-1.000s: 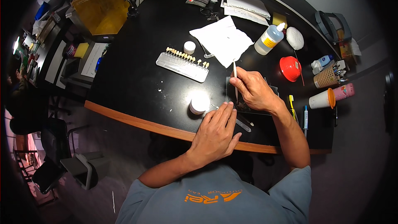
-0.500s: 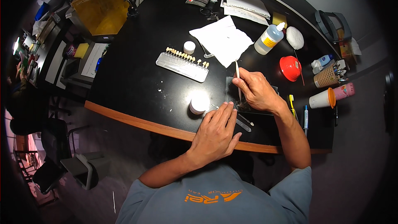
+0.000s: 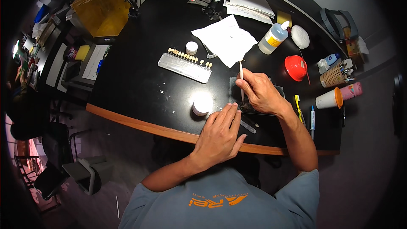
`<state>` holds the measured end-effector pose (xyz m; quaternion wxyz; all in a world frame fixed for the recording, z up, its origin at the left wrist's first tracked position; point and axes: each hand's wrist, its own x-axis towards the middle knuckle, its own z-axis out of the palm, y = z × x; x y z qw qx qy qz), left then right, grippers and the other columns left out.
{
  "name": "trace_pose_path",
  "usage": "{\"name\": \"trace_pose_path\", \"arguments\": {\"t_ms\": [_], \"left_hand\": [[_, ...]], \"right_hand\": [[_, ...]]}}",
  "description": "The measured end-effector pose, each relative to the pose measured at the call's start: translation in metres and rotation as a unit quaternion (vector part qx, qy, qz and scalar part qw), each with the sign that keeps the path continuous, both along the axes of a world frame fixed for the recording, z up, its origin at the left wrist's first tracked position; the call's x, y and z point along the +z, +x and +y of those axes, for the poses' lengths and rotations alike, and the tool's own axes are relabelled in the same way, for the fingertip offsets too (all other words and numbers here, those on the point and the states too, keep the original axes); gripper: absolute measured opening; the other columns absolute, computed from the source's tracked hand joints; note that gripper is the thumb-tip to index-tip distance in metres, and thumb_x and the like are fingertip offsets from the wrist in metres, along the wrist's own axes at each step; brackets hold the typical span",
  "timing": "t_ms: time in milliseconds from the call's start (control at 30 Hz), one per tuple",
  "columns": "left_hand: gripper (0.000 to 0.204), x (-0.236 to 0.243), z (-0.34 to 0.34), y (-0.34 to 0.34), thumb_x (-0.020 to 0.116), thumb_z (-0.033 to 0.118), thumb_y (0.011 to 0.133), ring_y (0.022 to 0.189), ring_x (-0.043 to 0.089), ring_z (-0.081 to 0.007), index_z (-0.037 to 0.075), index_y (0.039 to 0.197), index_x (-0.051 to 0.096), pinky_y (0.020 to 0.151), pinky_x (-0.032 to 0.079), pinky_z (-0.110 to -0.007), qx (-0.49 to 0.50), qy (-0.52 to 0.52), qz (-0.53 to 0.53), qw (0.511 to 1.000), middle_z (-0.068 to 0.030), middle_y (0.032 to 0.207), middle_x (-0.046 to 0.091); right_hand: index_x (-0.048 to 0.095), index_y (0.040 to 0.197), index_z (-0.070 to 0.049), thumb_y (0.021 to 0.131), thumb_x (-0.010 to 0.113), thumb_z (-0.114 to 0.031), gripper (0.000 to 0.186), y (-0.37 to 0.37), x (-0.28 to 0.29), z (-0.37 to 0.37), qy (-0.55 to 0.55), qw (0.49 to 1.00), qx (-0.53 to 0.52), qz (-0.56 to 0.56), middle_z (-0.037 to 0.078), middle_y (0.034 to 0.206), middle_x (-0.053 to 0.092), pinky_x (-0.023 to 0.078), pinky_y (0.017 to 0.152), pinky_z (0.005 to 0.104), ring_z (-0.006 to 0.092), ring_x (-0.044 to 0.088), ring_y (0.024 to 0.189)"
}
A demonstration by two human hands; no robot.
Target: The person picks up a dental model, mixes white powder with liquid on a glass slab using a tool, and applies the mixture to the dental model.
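My right hand is closed round a slim, pale, stick-like tool, held nearly upright. Its lower end comes down on a dark glass-like slab, where the exact contact is hard to make out. My left hand lies flat with its fingers stretched out, the fingertips at the slab's near-left edge. Just left of those fingers stands a white jar, brightly lit. A flat metal strip-like tool pokes out beside my left fingers, near a thin pale-tipped stick.
A tooth shade guide and a small white jar stand to the left. Beyond are a white paper towel and a squeeze bottle. A red bowl, yellow toothbrush, syringe and white cup line the right.
The whole view has shifted slightly left. Both hands keep almost the same place, and the tool's lower end has moved a touch to the left.
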<state>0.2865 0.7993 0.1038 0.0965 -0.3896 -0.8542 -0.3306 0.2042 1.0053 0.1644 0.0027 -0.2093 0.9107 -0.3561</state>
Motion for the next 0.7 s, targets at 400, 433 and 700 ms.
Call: {"name": "trace_pose_path", "arguments": {"t_ms": [400, 433, 700], "left_hand": [[0.063, -0.0044, -0.0029, -0.0017, 0.077, 0.032, 0.093, 0.142, 0.055, -0.0396, -0.012, 0.136, 0.064, 0.113, 0.044, -0.048, 0.001, 0.002, -0.003, 1.000, -0.0297, 0.147, 0.060], [0.063, -0.0021, -0.0009, -0.0014, 0.077, 0.032, 0.093, 0.142, 0.055, -0.0397, -0.012, 0.135, 0.064, 0.113, 0.043, -0.048, 0.001, 0.001, 0.005, 1.000, -0.0296, 0.146, 0.060], [0.064, 0.0048, -0.0001, 0.0019, 0.077, 0.032, 0.093, 0.143, 0.054, -0.0400, -0.013, 0.136, 0.063, 0.114, 0.043, -0.047, 0.000, -0.002, -0.003, 1.000, -0.0302, 0.147, 0.059]], "right_hand": [[0.052, 0.096, 0.001, 0.113, 0.057, -0.024, 0.031, -0.0008, 0.0011, -0.0067, 0.072, 0.996, 0.028, -0.041, 0.024, 0.076, 0.059, 0.045, 0.066, 0.0532, 0.0491, 0.058, 0.073], [0.052, 0.096, 0.001, 0.113, 0.057, -0.024, 0.031, 0.0001, 0.0025, -0.0037, 0.069, 0.997, 0.027, -0.037, 0.024, 0.076, 0.059, 0.045, 0.066, 0.0532, 0.0491, 0.058, 0.073], [0.053, 0.095, 0.000, 0.112, 0.059, -0.019, 0.026, 0.0007, 0.0045, -0.0032, 0.066, 0.996, 0.057, 0.031, 0.018, 0.073, 0.056, 0.045, 0.061, 0.0471, 0.0418, 0.056, 0.065]]}}
